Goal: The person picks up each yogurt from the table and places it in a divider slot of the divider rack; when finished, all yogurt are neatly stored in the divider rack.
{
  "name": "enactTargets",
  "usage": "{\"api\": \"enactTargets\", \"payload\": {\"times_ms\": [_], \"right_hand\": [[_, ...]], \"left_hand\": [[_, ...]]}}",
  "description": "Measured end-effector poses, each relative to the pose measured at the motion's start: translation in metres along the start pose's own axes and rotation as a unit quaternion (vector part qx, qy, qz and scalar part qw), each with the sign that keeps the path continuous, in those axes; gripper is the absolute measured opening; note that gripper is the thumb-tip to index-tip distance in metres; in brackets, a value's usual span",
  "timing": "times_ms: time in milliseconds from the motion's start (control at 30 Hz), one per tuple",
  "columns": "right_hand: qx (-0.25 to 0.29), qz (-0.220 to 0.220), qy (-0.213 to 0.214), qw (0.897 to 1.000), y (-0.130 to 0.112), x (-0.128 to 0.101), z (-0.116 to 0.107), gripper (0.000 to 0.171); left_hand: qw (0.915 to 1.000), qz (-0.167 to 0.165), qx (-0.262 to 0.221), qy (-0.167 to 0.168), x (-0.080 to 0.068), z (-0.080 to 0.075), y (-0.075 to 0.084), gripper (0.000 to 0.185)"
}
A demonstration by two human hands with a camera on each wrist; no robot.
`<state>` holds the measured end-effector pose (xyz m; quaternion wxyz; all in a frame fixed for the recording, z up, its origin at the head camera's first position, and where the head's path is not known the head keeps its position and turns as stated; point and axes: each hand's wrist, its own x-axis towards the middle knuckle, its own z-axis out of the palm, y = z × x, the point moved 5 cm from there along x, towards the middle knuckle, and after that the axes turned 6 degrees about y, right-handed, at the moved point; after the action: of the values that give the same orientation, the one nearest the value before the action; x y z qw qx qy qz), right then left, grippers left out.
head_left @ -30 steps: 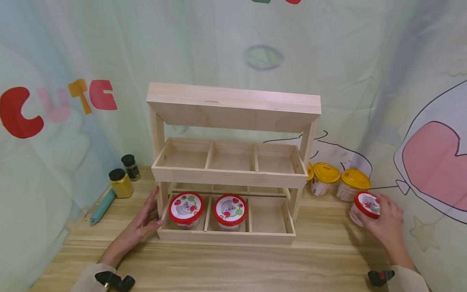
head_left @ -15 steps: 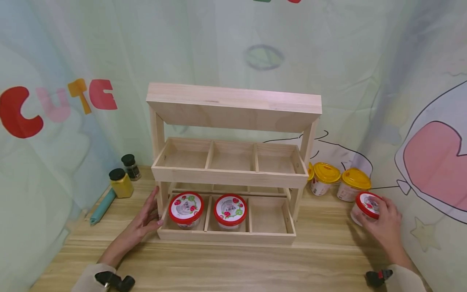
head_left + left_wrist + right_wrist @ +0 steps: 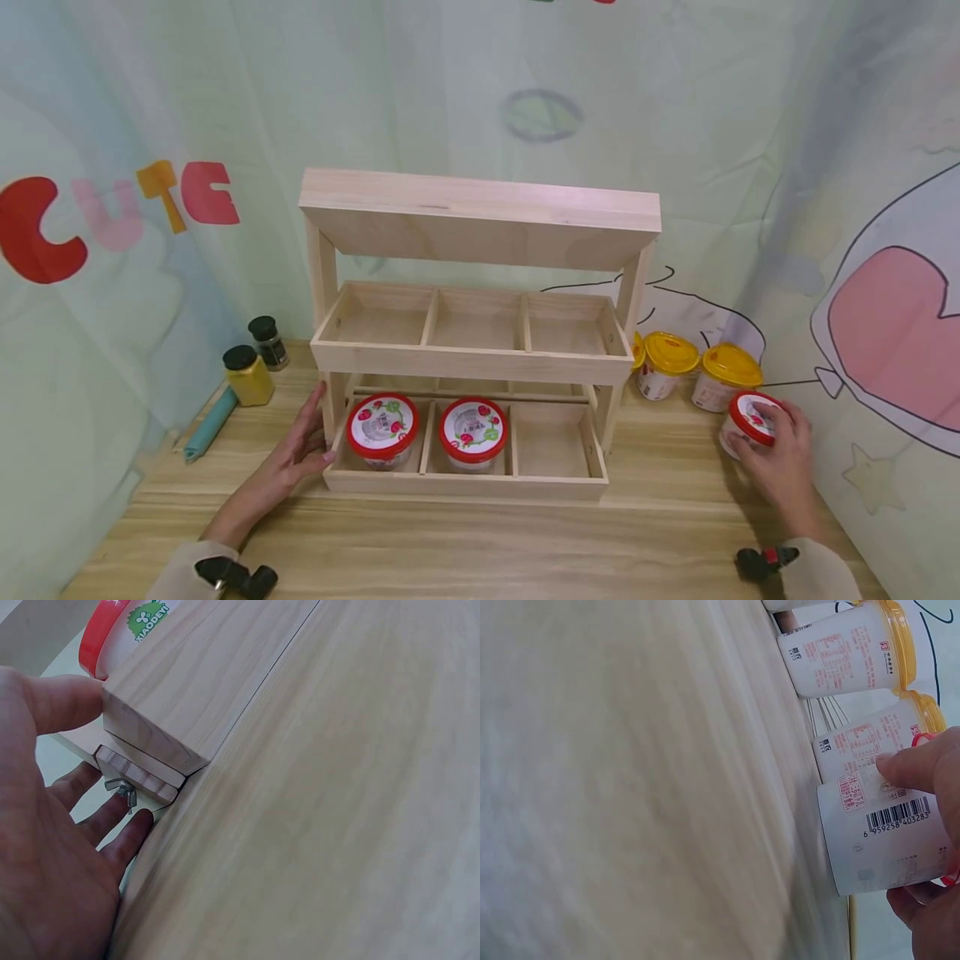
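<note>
A red-lidded cup [image 3: 750, 421] right of the rack [image 3: 480, 367] is gripped by the curled right hand [image 3: 780, 458], its base hidden. The rack's lower left corner is touched by the spread left hand [image 3: 288, 462]. A third yellow-lidded cup [image 3: 637, 350] is mostly hidden behind the rack.

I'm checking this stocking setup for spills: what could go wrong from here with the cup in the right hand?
The right hand grips the red-lidded white cup close beside the yellow-lidded white cups; lifting it carelessly could knock one over. The only free bottom slot of the pale wooden rack sits under the middle tray, so the cup might catch that tray's front edge. The left hand only rests on the rack's corner, so a bump could shift it.
</note>
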<state>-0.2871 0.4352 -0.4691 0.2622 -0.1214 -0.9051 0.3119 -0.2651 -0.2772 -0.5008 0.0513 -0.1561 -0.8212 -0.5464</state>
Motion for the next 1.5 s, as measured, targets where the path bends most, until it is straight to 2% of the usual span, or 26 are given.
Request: {"api": "enactTargets", "payload": {"times_ms": [200, 567, 867, 1100, 1300, 1500], "right_hand": [[-0.005, 0.013, -0.002, 1.0, -0.002, 0.0, 0.001, 0.075], [0.007, 0.029, 0.003, 1.0, -0.006, -0.003, -0.003, 0.074], [0.019, -0.013, 0.02, 1.0, -0.021, -0.009, -0.01, 0.071], [0.043, -0.015, 0.037, 0.998, -0.033, -0.015, -0.014, 0.072], [0.042, -0.018, 0.042, 0.998, -0.052, -0.021, -0.019, 0.075], [0.031, -0.057, 0.042, 0.997, -0.068, -0.028, -0.022, 0.077]], "left_hand": [[1.0, 0.009, 0.003, 0.001, 0.0, 0.0, 0.0, 0.105], [1.0, 0.0, -0.004, -0.003, 0.0, 0.0, 0.0, 0.105], [1.0, -0.001, -0.006, -0.002, -0.001, 0.0, 0.0, 0.105], [0.9999, 0.01, -0.002, -0.002, -0.001, 0.0, 0.0, 0.104], [0.9999, 0.015, 0.001, 0.0, 0.0, 0.0, 0.001, 0.104], [0.9998, 0.019, 0.003, 0.003, 0.001, 0.001, 0.002, 0.104]]}}
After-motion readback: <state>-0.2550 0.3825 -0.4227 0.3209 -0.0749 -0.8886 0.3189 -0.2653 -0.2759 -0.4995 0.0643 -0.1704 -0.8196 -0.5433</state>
